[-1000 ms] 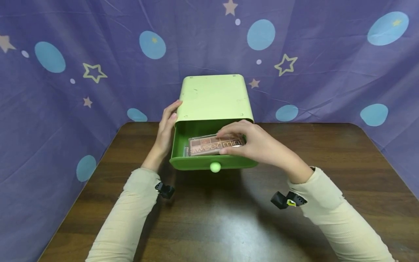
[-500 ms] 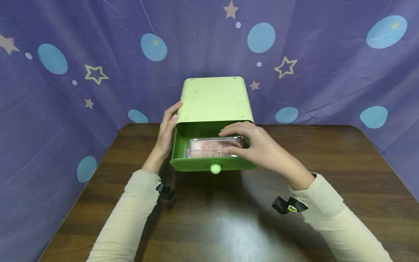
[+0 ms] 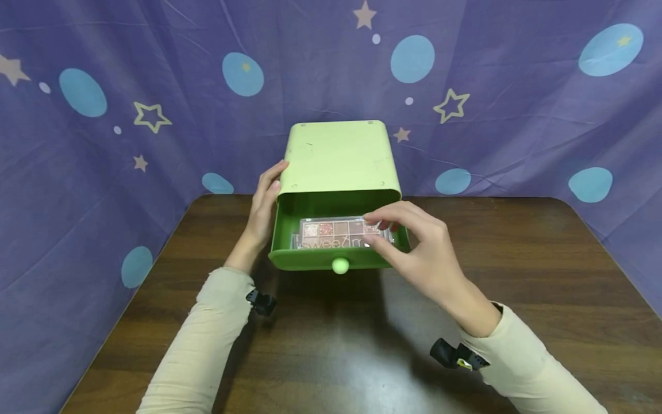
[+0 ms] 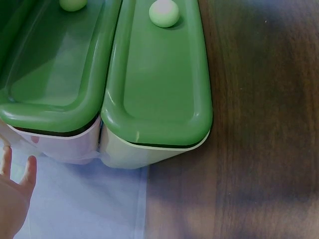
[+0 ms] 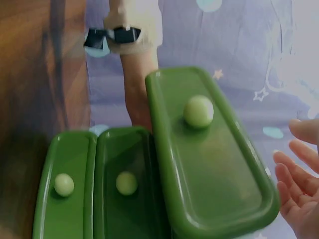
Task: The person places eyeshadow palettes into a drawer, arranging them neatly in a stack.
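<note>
An eyeshadow palette with a clear lid (image 3: 333, 230) lies in the pulled-out top drawer of a light green drawer cabinet (image 3: 341, 155). A clear edge of something else (image 3: 296, 241) shows at its left end. My left hand (image 3: 261, 210) rests against the cabinet's left side, fingers extended; part of it also shows in the left wrist view. Over the palette's right end, my right hand (image 3: 426, 250) hovers with thumb and fingertips apart, holding nothing. In the right wrist view the right hand's fingers (image 5: 301, 184) are beside the drawer's end.
The drawer front (image 5: 209, 164) juts out with a round knob (image 5: 199, 112). Below it are two more drawers with knobs, pushed in. The cabinet stands on a dark wooden table (image 3: 331, 356), before a purple curtain (image 3: 331, 69) with stars and dots.
My right hand held the palette tilted a second ago; the palette now lies lower in the drawer, released. The right hand has drawn back right and toward me. The left hand stays put.
</note>
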Demonstrator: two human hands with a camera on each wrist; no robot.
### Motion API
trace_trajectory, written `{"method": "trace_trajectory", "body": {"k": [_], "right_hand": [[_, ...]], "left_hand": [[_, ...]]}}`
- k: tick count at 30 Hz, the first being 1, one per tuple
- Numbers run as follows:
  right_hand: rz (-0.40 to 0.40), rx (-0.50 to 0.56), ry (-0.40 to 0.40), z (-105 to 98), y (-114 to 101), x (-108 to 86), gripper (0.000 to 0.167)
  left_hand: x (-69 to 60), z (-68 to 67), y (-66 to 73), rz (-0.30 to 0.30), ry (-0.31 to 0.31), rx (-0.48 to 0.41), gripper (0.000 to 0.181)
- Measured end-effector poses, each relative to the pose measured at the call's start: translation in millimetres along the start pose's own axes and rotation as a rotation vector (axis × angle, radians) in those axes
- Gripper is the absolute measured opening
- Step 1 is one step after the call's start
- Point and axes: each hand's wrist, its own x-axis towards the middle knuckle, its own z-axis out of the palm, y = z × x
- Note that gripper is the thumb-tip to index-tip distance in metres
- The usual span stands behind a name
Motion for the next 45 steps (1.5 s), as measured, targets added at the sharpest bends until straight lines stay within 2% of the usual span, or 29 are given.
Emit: {"method": "trace_trajectory", "body": {"k": [4,8,15,22,26,30,36,45], "right_hand": [[-0.005,0.040,0.040,4,-12,-10.1,0.023],[-0.058,0.059,0.072,12,-17,-20.4,0.031],[-0.108,0.096,0.069,29,-16,-36.6,0.024],[-0.026,0.079,0.066,44,-6,-55.7,0.023],[0.033,0.059,0.040,51,3,-64.1,0.033],[0.062,0.048,0.024,57,11,-68.6,0.037],[0.064,0.072,0.034,64,16,-70.2,0.037],[-0.023,0.025,0.050,66,20,-63.6,0.035]], "left_hand": [[-0.1,0.4,0.8,0.001,0.000,-0.001,0.050],[-0.2,0.6,1.0,0.000,0.003,0.000,0.050],[-0.9,0.3,-0.9,0.000,0.005,-0.010,0.049],[-0.4,0.6,-1.0,0.011,0.005,-0.002,0.049],[-0.7,0.8,0.3,0.013,0.006,0.000,0.049],[-0.7,0.7,-1.0,0.011,0.006,-0.003,0.049],[-0.8,0.5,-1.7,0.012,0.006,-0.008,0.050],[-0.4,1.7,-1.2,0.011,0.004,-0.024,0.049]]}}
